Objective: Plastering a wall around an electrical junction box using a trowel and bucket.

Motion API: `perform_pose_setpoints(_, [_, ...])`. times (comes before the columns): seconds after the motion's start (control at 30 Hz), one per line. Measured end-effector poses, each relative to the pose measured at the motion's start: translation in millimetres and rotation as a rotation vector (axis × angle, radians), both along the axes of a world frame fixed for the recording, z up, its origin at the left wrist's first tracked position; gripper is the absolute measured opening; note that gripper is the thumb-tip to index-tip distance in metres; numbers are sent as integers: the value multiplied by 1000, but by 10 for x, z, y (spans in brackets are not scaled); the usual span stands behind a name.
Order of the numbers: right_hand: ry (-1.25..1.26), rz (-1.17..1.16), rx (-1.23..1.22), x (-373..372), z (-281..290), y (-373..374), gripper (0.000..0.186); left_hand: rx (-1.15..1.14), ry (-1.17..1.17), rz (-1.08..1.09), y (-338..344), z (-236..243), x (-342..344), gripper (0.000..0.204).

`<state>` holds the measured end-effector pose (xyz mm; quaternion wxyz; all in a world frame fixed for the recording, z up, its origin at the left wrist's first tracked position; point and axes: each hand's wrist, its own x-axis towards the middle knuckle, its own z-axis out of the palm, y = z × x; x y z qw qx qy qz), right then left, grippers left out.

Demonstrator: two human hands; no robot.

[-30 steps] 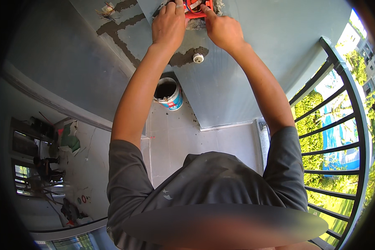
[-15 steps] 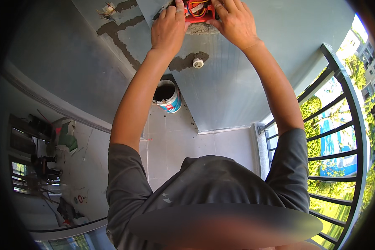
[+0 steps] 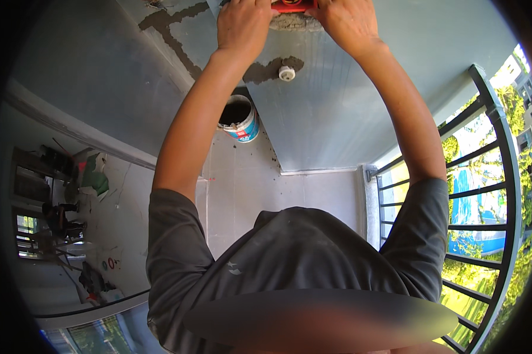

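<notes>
Grey wall (image 3: 328,112): red box (image 3: 294,9) at twelve o'clock, flanked by left hand (image 3: 244,23) and right hand (image 3: 350,25); fingers cropped, grip indeterminable.

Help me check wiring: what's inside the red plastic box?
A bit of yellow wire shows; the picture's top edge crops the rest, and left hand and right hand cover the box's sides.

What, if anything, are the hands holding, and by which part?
A grip cannot be told: the left hand and right hand are at opposite sides of the red box, but their fingers run partly out of view.
</notes>
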<state>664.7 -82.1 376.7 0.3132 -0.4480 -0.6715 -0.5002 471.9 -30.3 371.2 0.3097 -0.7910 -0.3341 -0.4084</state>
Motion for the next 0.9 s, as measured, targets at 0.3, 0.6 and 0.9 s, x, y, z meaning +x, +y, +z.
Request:
perform_pose_setpoints(0.3, [57,100,-27,140,32,-9,48,-100,25,11,-63,82,-59,65])
perform_pose_setpoints(0.6, [166,188,-112,144,3,-72,61,-84,-43,17,-113,35,-87,63])
perform_pose_setpoints(0.9, [135,154,-8,74,35,-23,67,16,6,-4,-5,36,-35,66])
